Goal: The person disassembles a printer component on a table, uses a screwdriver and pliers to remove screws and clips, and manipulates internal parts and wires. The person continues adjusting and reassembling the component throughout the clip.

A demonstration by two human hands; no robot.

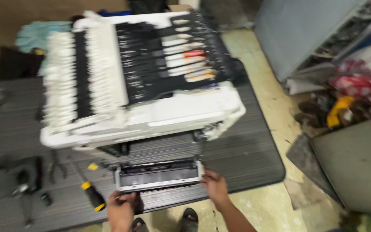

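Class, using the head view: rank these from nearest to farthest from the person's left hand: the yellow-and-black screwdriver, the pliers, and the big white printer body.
From the left hand:
1. Yellow-and-black screwdriver, just to its left on the dark mat.
2. Pliers, farther left and up the mat.
3. White printer body, above, across the mat's middle; its near edge rivals the pliers, so that ranking is loose.

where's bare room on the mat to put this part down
Bare mat shows right of the long part both hands grip, below the printer. The left side is crowded: screwdriver, pliers, dark tools. A far-left strip looks mostly bare.
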